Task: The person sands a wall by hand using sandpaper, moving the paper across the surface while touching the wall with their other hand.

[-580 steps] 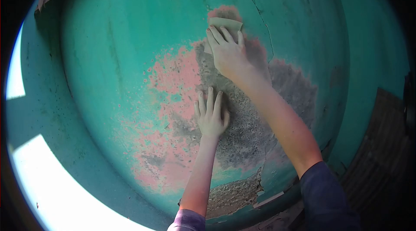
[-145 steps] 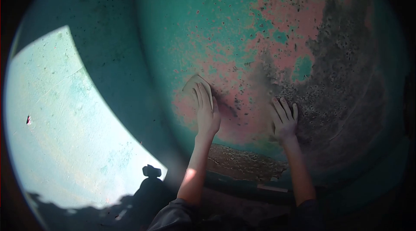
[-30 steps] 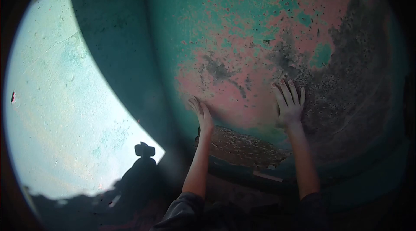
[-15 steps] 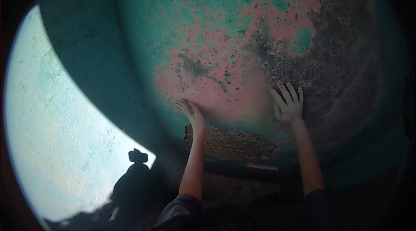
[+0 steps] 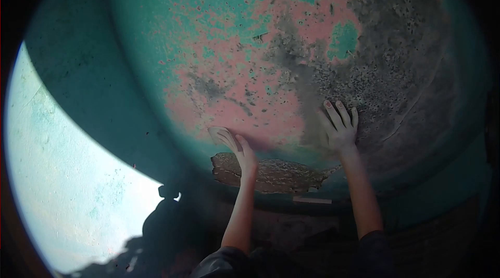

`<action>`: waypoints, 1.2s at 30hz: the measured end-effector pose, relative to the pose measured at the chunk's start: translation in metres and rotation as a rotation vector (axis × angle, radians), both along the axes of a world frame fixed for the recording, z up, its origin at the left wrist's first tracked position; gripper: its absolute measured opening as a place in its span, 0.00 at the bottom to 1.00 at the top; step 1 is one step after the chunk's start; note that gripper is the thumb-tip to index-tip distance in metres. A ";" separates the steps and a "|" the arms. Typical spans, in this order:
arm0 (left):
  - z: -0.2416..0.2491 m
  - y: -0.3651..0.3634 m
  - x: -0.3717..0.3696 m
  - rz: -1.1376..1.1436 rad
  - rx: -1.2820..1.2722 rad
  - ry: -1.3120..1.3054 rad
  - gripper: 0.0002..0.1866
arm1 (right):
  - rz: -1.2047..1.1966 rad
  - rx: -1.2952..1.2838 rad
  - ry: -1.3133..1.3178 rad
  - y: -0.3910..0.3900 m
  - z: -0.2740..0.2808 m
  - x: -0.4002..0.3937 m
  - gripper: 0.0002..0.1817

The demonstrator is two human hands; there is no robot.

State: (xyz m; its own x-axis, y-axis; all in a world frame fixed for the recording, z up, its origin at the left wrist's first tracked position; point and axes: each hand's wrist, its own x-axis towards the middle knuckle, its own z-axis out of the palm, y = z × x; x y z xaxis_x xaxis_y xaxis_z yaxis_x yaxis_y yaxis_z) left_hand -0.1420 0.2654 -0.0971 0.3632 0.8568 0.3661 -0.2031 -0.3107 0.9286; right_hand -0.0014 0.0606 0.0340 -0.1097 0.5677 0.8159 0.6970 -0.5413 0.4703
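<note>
Both hands reach out to a curved wall (image 5: 234, 69) with worn green paint, pink patches and dark grey pitted areas. My left hand (image 5: 237, 147) is at the lower edge of the pink patch, seen nearly edge-on, its fingers stretched out along the surface and the thumb raised. Whether a thin pale piece lies beneath those fingers, I cannot make out. Flat against the grey area rests my right hand (image 5: 341, 127), fingers extended and slightly spread, holding nothing visible. Below and between the hands is a rough brown patch (image 5: 281, 175) where the coating has broken away.
A short pale strip (image 5: 312, 200) shows under the brown patch. At left, a brightly sunlit wall (image 5: 67, 174) meets a shaded green wall (image 5: 94, 69). The shadow of a person (image 5: 166, 226) falls across the lower left. The lower part of the view is dark.
The view has shifted, so the curved wall sits further left. My left hand has moved down and right across the pink patch; my right hand stays on the grey area, its fingers slightly closer together.
</note>
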 end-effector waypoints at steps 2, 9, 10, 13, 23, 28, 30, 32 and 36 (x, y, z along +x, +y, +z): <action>0.000 -0.027 0.011 0.016 0.045 0.037 0.37 | 0.001 -0.008 0.014 -0.001 0.000 -0.002 0.26; 0.005 -0.114 0.030 -0.152 0.075 0.071 0.37 | 0.011 -0.104 0.143 -0.036 0.028 -0.002 0.27; 0.011 -0.095 0.025 -0.095 0.046 0.081 0.37 | -0.018 -0.063 0.094 -0.048 0.029 0.008 0.28; 0.022 -0.046 0.027 -0.008 -0.060 -0.037 0.38 | -0.034 -0.019 0.032 -0.055 0.026 0.023 0.27; -0.015 -0.116 0.045 -0.021 -0.058 0.038 0.38 | -0.011 0.001 0.001 -0.053 0.021 0.025 0.25; -0.015 -0.090 0.054 0.107 -0.153 0.041 0.41 | -0.010 0.017 0.004 -0.050 0.022 0.024 0.25; -0.016 -0.165 0.064 -0.055 -0.140 0.125 0.40 | -0.012 0.016 0.000 -0.051 0.022 0.023 0.25; -0.037 -0.212 0.074 -0.173 -0.043 0.108 0.40 | 0.004 0.010 0.010 -0.053 0.021 0.023 0.25; -0.025 -0.142 0.055 -0.056 -0.100 0.038 0.40 | 0.014 0.011 0.018 -0.054 0.021 0.025 0.25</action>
